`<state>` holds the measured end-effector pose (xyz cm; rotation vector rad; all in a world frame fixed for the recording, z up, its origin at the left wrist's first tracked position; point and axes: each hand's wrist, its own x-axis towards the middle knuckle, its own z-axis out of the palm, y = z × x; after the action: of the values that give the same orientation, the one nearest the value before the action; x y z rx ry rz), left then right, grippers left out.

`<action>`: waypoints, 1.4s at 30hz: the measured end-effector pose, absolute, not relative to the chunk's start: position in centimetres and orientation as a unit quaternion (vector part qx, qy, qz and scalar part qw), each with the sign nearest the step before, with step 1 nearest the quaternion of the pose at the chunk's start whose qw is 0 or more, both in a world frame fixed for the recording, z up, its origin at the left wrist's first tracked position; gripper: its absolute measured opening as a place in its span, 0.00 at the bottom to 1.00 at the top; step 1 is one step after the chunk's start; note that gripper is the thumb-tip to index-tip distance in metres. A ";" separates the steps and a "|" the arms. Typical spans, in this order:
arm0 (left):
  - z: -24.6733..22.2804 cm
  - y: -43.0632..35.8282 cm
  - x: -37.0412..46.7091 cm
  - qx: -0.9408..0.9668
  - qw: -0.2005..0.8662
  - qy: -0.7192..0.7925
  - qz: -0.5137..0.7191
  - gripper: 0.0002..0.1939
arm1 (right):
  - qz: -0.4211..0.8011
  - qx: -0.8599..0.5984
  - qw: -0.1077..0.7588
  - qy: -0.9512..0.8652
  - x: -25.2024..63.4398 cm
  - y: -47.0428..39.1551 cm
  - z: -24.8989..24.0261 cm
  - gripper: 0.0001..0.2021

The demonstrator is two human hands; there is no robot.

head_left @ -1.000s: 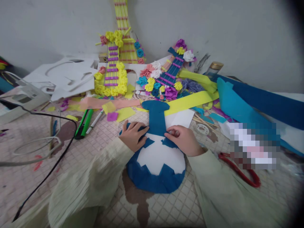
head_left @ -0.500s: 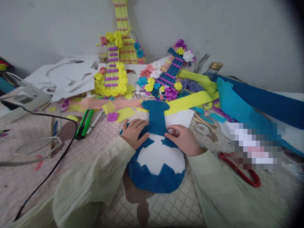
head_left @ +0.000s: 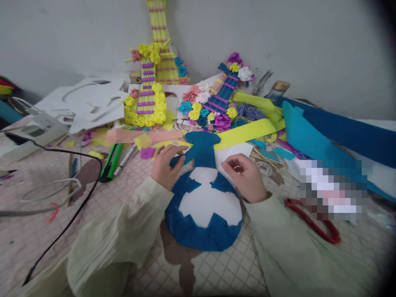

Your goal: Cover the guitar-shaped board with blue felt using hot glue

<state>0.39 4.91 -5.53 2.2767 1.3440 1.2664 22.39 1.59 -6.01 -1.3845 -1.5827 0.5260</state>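
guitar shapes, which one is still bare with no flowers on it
The blue felt guitar lying flat under both hands; the yellow guitar and the dark blue guitar near the wall carry paper flowers.

Left hand (head_left: 165,167) slid up, fingers now pinching the blue felt neck (head_left: 201,154) edge. Right hand (head_left: 246,177) lifted off the neck, moved right over white paper (head_left: 235,152).

Soft even daylight, faint shadows, blurred dark-vignetted edges
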 end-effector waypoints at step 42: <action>-3.9 0.3 2.0 0.600 0.718 0.230 0.267 0.19 | 0.606 -0.477 0.451 -0.450 21.8 0.3 -4.3 0.17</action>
<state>2.05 0.28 -3.90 1.3279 0.5081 0.5895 21.80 0.29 -4.30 -1.1792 -1.1112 1.4978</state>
